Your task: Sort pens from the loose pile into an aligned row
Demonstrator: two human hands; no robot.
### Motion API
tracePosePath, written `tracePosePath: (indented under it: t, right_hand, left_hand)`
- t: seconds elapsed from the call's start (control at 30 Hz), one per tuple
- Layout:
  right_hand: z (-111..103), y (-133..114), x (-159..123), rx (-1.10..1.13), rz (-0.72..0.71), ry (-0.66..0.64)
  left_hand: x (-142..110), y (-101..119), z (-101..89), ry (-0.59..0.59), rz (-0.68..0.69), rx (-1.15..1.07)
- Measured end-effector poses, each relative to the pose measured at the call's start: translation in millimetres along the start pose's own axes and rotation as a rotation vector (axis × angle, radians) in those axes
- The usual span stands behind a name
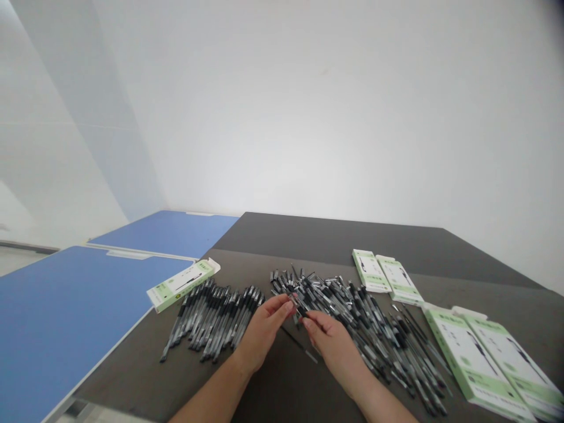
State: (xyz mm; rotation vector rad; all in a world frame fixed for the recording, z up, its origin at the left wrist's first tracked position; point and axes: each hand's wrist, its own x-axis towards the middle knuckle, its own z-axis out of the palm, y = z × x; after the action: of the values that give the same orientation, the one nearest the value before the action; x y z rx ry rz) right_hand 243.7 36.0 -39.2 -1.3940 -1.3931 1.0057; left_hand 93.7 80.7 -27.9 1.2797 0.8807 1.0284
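My left hand [264, 332] and my right hand [332, 346] meet above the table, their fingertips pinching a black gel pen [299, 305] at the edge of a loose heap of black pens [365, 335]. To the left of my left hand lies a rough row of pens [211, 320], side by side. A single pen [299, 346] lies apart on the dark tabletop [282, 382], below and between my hands. Part of the held pen is hidden by my fingers.
Several white and green pen boxes lie around the pens: an open one [183, 285] at the left, a pair [383, 273] at the back, and a larger pair [491, 364] at the right. Blue tabletops [66, 317] adjoin on the left, with a white wall behind.
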Motion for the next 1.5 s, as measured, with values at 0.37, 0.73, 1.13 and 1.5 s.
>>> tracePosePath:
  t: [0.37, 0.73, 1.13, 1.5]
  right_hand:
    - [7, 5, 2, 0.300, 0.183, -0.115]
    - [58, -11, -1, 0.045, 0.307, -0.091]
    - [102, -18, 16, -0.367, 0.042, -0.049]
    - [115, -15, 25, -0.503, -0.156, -0.121]
  left_hand:
    - [-28, -8, -66.2, -0.009, 0.374, 1.271]
    - [-34, -24, -66.2, 0.162, 0.328, 1.398]
    - [-49, -20, -83.9, 0.186, 0.259, 1.307]
    - [-50, -25, -82.3, 0.206, 0.240, 1.363]
